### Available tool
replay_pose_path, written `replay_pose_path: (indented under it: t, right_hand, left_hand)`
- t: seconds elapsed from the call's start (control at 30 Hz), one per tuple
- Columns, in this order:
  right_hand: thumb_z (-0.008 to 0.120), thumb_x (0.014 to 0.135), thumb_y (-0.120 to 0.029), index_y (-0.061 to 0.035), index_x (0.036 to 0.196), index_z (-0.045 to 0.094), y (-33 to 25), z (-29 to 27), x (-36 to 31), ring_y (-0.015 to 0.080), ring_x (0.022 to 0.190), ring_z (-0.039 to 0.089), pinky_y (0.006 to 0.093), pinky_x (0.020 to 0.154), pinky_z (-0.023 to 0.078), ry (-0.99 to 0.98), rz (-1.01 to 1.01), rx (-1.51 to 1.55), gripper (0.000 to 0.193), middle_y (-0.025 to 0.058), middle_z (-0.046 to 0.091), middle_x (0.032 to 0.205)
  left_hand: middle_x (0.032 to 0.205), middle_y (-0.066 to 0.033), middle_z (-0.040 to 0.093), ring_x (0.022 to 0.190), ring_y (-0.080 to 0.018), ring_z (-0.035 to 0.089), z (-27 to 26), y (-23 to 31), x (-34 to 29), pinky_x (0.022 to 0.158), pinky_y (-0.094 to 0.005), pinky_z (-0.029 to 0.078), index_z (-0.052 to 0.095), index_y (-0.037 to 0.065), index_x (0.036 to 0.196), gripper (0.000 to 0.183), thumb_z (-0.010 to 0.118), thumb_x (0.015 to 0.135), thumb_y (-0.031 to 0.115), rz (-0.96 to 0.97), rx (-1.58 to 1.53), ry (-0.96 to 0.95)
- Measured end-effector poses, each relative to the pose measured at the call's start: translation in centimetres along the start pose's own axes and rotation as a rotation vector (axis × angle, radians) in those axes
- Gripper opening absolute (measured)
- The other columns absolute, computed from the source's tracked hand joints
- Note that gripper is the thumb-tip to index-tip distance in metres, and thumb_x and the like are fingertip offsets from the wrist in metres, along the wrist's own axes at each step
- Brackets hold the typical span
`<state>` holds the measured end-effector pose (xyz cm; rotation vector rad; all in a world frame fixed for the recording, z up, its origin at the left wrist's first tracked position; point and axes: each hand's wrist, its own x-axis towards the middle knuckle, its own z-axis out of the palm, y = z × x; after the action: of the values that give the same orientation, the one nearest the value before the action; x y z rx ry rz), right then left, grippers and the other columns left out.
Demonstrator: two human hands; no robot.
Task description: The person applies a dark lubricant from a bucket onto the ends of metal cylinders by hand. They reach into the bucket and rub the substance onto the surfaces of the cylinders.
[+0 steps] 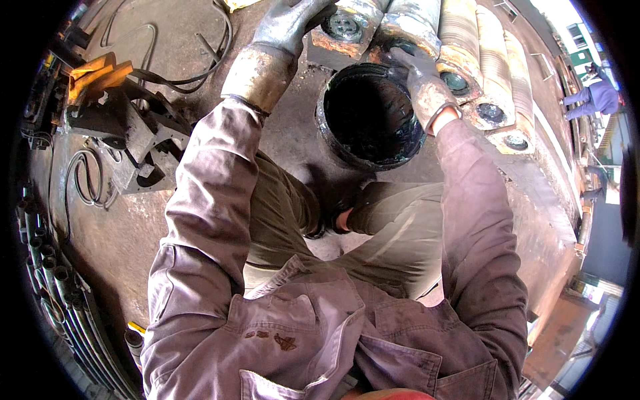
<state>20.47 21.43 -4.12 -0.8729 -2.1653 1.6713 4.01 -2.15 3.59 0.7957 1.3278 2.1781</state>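
Observation:
My left hand (pixel 288 28), in a grimy grey work glove with a stained cuff, is at the upper edge, beside the square end of the leftmost heavy ribbed cylinder (pixel 343 28). Its fingers are stretched out, partly cut off by the frame. My right hand (pixel 427 83), gloved too, reaches over the far right rim of a round black bucket (pixel 324 130). Its extended fingers are at the dark round opening of the second cylinder (pixel 410 33); the fingertips are hard to make out. Dark, shiny, grease-like stuff coats the bucket's inside.
More ribbed cylinders (pixel 490 73) with rusty square ends lie side by side at the far right. Orange-topped metal equipment (pixel 100 77) and black cables (pixel 180 80) are at left. Several pipes (pixel 63 287) lie at lower left. Another person (pixel 597 97) is far right.

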Motion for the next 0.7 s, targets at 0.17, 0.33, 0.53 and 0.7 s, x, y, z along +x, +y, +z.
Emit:
replay_pose_path:
  t: [0.17,0.33,0.53,0.7]
  right_hand:
    - [0.041,0.098,0.009,-0.01,0.146,0.056,-0.9,0.7,-2.2,0.0359,0.142,0.046,0.0387,0.119,0.039,0.039,-0.662,-0.85,0.054,0.0219,0.049,0.151]
    - [0.056,0.1,-0.014,-0.0115,0.144,0.059,-0.4,3.5,1.0,0.0355,0.145,0.046,0.0415,0.117,0.041,0.113,-0.294,-0.423,0.044,0.0198,0.05,0.155]
    - [0.075,0.087,-0.028,0.0023,0.138,0.06,1.5,1.6,4.2,0.0416,0.122,0.066,0.0459,0.103,0.054,0.005,-0.291,-1.015,0.061,0.0274,0.068,0.128]
    - [0.072,0.09,-0.027,-0.0024,0.127,0.069,-3.7,3.5,-1.2,0.0399,0.122,0.067,0.0456,0.101,0.055,-0.278,-0.11,-1.342,0.044,0.026,0.07,0.126]
  left_hand:
    - [0.133,-0.0129,0.067,0.122,-0.022,0.063,0.0,-0.3,0.1,0.108,-0.0363,0.049,0.055,0.002,0.147,0.065,0.069,0.101,0.045,-0.012,0.041,-0.009]
    - [0.133,-0.0124,0.067,0.121,-0.0216,0.064,-0.3,-0.7,-0.2,0.108,-0.0362,0.049,0.055,0.001,0.147,0.064,0.068,0.102,0.045,-0.02,0.045,-0.002]
    - [0.133,-0.011,0.068,0.12,-0.0201,0.064,0.7,-1.0,0.2,0.106,-0.0348,0.05,0.055,0.001,0.147,0.064,0.069,0.102,0.044,-0.017,0.081,-0.07]
    - [0.132,-0.0104,0.068,0.12,-0.0193,0.064,-1.1,-0.9,-0.5,0.105,-0.0344,0.05,0.056,0.001,0.146,0.062,0.068,0.102,0.043,-0.053,0.081,0.003]
